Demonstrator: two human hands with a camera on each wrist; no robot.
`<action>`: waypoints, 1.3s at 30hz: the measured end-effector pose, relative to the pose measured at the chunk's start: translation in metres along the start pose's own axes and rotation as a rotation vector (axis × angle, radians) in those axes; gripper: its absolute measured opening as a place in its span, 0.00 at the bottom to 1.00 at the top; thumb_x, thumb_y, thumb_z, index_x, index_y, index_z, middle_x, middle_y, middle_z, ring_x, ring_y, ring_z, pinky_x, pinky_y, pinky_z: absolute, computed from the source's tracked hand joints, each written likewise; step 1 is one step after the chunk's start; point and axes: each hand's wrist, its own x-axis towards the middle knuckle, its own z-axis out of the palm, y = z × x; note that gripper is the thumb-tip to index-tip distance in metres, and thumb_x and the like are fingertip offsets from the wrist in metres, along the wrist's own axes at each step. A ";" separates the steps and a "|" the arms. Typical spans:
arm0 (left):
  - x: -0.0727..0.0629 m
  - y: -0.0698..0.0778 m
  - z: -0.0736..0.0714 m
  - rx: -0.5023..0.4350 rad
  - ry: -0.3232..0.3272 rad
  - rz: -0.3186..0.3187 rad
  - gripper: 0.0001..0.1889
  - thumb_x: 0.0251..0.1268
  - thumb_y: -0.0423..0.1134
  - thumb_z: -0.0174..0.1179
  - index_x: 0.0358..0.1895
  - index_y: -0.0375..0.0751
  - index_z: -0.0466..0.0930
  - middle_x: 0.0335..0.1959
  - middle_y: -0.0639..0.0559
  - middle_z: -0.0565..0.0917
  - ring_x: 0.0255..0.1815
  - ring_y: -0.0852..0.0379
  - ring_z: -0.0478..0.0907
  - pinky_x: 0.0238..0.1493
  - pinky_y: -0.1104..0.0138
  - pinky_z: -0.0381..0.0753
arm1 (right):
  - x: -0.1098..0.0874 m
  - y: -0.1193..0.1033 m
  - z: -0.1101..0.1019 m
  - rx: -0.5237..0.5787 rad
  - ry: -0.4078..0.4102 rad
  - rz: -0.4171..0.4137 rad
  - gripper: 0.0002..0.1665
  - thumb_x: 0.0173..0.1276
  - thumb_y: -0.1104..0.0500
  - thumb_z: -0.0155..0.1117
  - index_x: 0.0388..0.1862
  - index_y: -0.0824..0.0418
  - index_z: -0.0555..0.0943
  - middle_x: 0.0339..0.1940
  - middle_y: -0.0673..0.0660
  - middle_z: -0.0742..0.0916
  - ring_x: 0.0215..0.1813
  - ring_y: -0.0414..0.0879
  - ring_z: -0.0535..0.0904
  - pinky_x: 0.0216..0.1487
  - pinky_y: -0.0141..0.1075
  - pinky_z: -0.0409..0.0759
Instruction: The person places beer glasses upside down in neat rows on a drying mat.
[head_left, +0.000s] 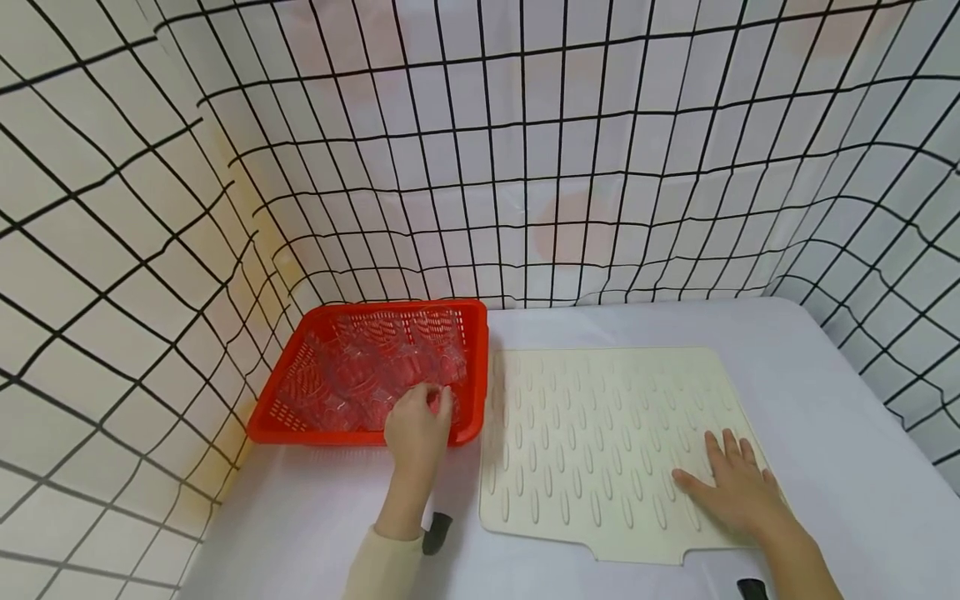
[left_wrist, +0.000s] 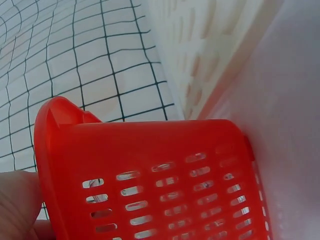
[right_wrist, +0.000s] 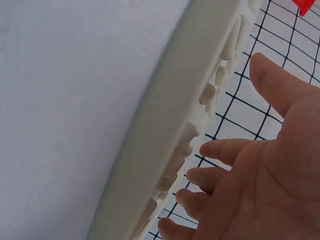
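My left hand [head_left: 420, 423] reaches over the near right part of a red plastic basket [head_left: 480, 367], fingers bent and thumb close to the index finger. Several clear, see-through plastic pieces [head_left: 352, 367] lie in the basket. Whether the fingertips pinch one of them cannot be made out. In the left wrist view, part of the left hand [left_wrist: 17, 205] shows by the basket's rim [left_wrist: 47, 165], its fingertips hidden. The right hand [head_left: 738, 492], fingers spread, is over the right near part of a cream board [head_left: 600, 450] with raised oval ridges. In the right wrist view, that hand [right_wrist: 250, 175] appears palm-side with nothing held.
Black wire grid [head_left: 525, 150] walls stand behind and at both sides of the white-covered table [head_left: 300, 517]. The board lies just right of the basket. Black objects [head_left: 437, 533] show by the left wrist and near the right forearm.
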 end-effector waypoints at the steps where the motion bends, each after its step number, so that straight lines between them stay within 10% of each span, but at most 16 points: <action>1: 0.001 0.001 0.000 0.007 0.000 -0.010 0.10 0.61 0.43 0.66 0.34 0.38 0.85 0.29 0.44 0.86 0.29 0.46 0.82 0.34 0.53 0.80 | 0.000 0.000 0.000 0.005 -0.001 0.000 0.60 0.69 0.32 0.51 0.72 0.82 0.45 0.70 0.85 0.44 0.69 0.81 0.31 0.56 0.78 0.34; 13: 0.006 0.009 0.000 0.240 -0.212 -0.200 0.24 0.59 0.58 0.64 0.20 0.39 0.80 0.10 0.48 0.72 0.16 0.50 0.68 0.21 0.61 0.73 | -0.002 -0.002 -0.001 0.022 -0.026 0.003 0.59 0.70 0.34 0.52 0.70 0.84 0.46 0.69 0.86 0.47 0.69 0.82 0.37 0.57 0.77 0.37; 20: 0.010 0.011 0.005 0.180 -0.326 -0.271 0.28 0.63 0.57 0.60 0.11 0.43 0.71 0.08 0.51 0.69 0.15 0.51 0.67 0.19 0.63 0.67 | -0.003 0.000 -0.001 0.025 -0.022 -0.005 0.59 0.69 0.34 0.53 0.71 0.83 0.46 0.69 0.86 0.47 0.69 0.82 0.36 0.56 0.78 0.36; 39: 0.001 0.005 0.008 -0.253 -0.014 -0.329 0.19 0.65 0.47 0.57 0.17 0.43 0.74 0.12 0.54 0.70 0.17 0.55 0.67 0.19 0.64 0.63 | -0.006 -0.007 -0.005 0.026 -0.034 0.009 0.59 0.69 0.33 0.52 0.70 0.83 0.47 0.68 0.87 0.46 0.69 0.82 0.36 0.56 0.77 0.32</action>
